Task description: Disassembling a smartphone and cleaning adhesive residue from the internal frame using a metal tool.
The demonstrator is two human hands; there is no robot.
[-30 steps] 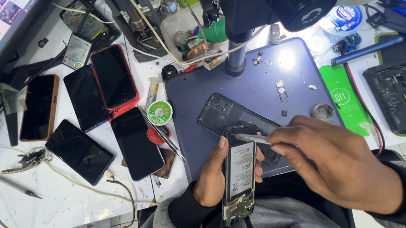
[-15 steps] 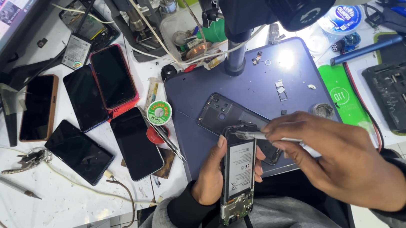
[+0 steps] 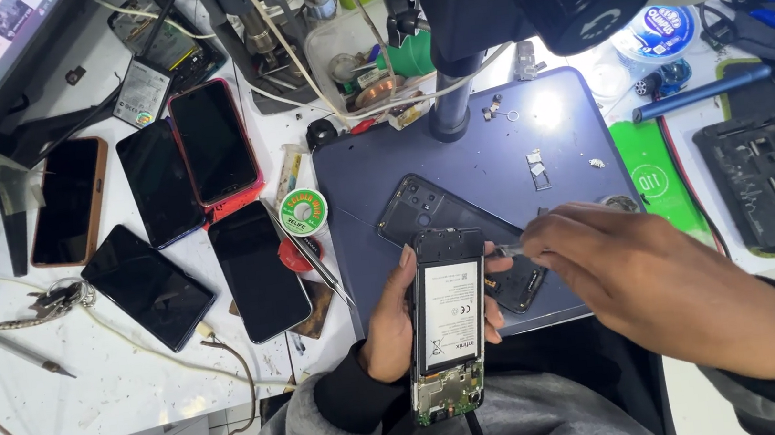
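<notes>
Five dark phones [image 3: 162, 222] lie at the left beside a round green-labelled solder reel [image 3: 302, 212]. The left hand [image 3: 397, 327] grips an opened phone [image 3: 446, 322] upright, its white battery label facing up. The right hand [image 3: 649, 281] pinches tweezers [image 3: 509, 250] at its top edge, above the blue mat [image 3: 496, 153].

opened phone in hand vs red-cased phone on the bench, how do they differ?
The opened phone shows its white-labelled battery and bare board; the red-cased phone shows a dark, blank screen. The opened phone is held up by the left hand; the red-cased phone lies flat on the bench, untouched. Both are slim rectangular handsets.
</notes>
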